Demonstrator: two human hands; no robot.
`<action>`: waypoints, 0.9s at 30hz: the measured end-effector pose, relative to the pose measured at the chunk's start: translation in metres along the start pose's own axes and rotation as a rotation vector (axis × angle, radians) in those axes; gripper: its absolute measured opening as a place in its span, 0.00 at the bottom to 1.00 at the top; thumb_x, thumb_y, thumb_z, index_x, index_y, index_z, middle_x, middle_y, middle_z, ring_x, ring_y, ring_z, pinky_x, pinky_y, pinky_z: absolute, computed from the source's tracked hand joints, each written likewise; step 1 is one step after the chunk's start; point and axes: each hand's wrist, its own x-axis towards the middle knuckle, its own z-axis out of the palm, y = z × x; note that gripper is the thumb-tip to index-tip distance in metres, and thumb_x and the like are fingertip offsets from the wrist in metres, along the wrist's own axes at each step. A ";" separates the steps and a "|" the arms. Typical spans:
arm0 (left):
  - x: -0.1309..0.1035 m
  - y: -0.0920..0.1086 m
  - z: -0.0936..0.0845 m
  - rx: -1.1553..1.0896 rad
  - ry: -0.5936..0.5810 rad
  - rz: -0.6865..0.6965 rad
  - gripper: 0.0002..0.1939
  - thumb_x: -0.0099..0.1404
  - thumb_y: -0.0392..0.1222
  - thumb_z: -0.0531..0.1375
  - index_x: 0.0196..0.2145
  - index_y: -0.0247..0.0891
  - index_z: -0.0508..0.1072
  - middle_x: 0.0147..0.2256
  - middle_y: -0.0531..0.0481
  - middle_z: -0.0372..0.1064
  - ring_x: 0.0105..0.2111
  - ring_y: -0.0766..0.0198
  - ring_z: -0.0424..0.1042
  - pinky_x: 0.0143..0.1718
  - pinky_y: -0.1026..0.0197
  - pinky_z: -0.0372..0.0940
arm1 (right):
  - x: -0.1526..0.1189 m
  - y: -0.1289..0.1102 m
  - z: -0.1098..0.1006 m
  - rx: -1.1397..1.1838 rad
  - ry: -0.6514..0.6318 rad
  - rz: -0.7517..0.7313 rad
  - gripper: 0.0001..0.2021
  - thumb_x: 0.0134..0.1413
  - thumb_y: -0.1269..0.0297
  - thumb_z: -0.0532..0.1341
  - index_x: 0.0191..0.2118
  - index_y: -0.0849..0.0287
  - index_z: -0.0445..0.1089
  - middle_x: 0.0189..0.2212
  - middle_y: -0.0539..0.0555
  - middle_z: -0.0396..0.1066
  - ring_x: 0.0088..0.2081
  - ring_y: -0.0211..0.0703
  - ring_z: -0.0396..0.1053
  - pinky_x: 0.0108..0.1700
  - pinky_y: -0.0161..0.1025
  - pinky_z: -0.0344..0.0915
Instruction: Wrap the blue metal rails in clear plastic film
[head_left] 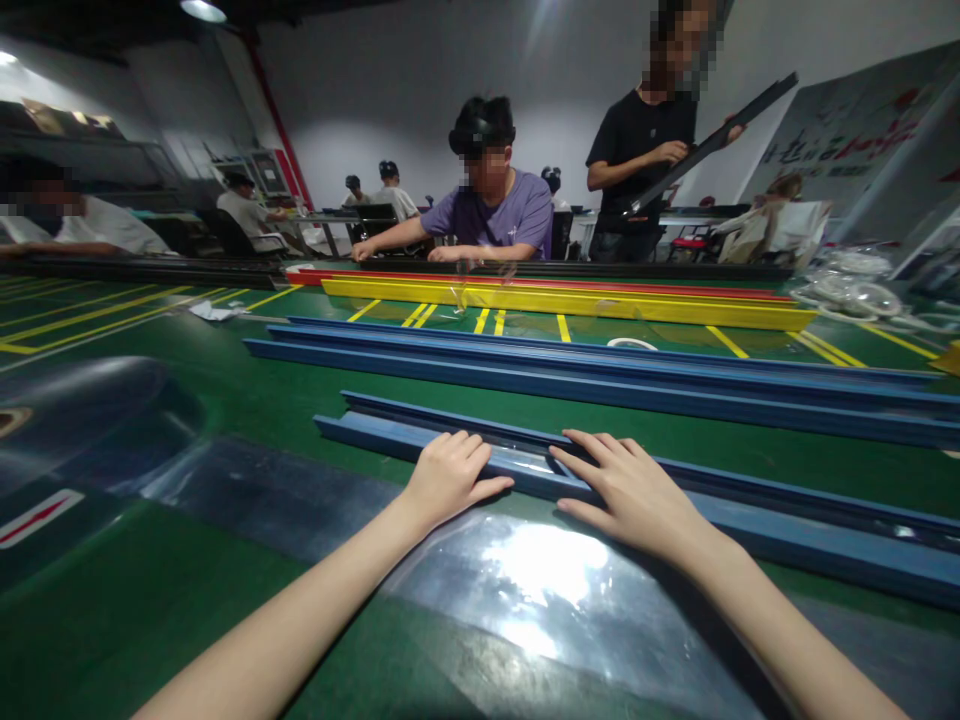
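the right edge cuts off the nearest blue channel [795,542].

Interior of a workshop.
Long blue channels [600,388] and a yellow channel [570,301] lie on a green table [97,640] marked with yellow lines [564,328]; several people [502,210] sit at work, a standing person [641,135] holds a dark bar [705,152], and shelving [142,148] stands at left.

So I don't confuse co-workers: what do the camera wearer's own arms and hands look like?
The left hand and right hand are bare: no gloves, rings or watch visible. The forearms taper, with no sleeves, cables or markings in view.
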 end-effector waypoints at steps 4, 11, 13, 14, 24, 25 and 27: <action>0.000 0.000 0.000 0.001 -0.001 -0.002 0.21 0.60 0.57 0.49 0.23 0.36 0.64 0.23 0.50 0.64 0.26 0.63 0.63 0.27 0.62 0.52 | 0.000 0.000 0.001 -0.004 0.018 -0.007 0.26 0.52 0.48 0.49 0.54 0.54 0.58 0.53 0.59 0.58 0.48 0.51 0.58 0.43 0.47 0.57; 0.000 0.001 -0.001 -0.010 -0.015 -0.008 0.21 0.60 0.57 0.48 0.23 0.36 0.64 0.23 0.50 0.64 0.26 0.64 0.63 0.27 0.61 0.52 | 0.000 0.001 0.001 -0.010 0.024 -0.015 0.25 0.53 0.48 0.48 0.53 0.53 0.59 0.53 0.60 0.58 0.46 0.52 0.59 0.42 0.47 0.58; 0.000 0.000 -0.001 -0.015 -0.016 -0.012 0.21 0.60 0.57 0.48 0.23 0.36 0.64 0.23 0.50 0.64 0.27 0.63 0.63 0.27 0.61 0.52 | 0.000 0.001 0.001 -0.010 0.034 -0.017 0.25 0.52 0.48 0.48 0.53 0.54 0.59 0.52 0.60 0.58 0.46 0.51 0.59 0.42 0.47 0.58; 0.000 0.000 -0.001 -0.020 -0.016 -0.013 0.21 0.60 0.57 0.48 0.23 0.36 0.64 0.23 0.50 0.64 0.27 0.63 0.63 0.28 0.61 0.52 | 0.000 0.001 0.002 -0.009 0.038 -0.018 0.25 0.52 0.48 0.48 0.53 0.54 0.59 0.52 0.60 0.58 0.46 0.51 0.59 0.42 0.47 0.58; 0.000 0.001 -0.001 -0.016 -0.033 -0.023 0.21 0.60 0.57 0.48 0.24 0.36 0.65 0.25 0.49 0.65 0.28 0.63 0.63 0.28 0.61 0.52 | 0.000 0.000 0.002 -0.027 0.011 -0.007 0.25 0.52 0.48 0.47 0.53 0.53 0.60 0.53 0.60 0.57 0.46 0.51 0.59 0.42 0.46 0.57; 0.000 0.001 -0.001 -0.021 -0.034 -0.024 0.21 0.60 0.57 0.48 0.25 0.36 0.65 0.25 0.49 0.65 0.28 0.63 0.63 0.28 0.61 0.52 | 0.000 0.001 0.002 -0.026 0.011 -0.008 0.25 0.53 0.48 0.47 0.53 0.53 0.60 0.53 0.60 0.58 0.46 0.51 0.59 0.42 0.47 0.57; 0.000 0.001 -0.001 -0.029 -0.037 -0.025 0.21 0.60 0.57 0.48 0.25 0.36 0.65 0.25 0.49 0.65 0.28 0.63 0.63 0.28 0.61 0.52 | 0.000 0.001 0.003 -0.018 0.016 -0.010 0.25 0.53 0.48 0.47 0.53 0.53 0.60 0.53 0.60 0.58 0.47 0.51 0.59 0.42 0.47 0.57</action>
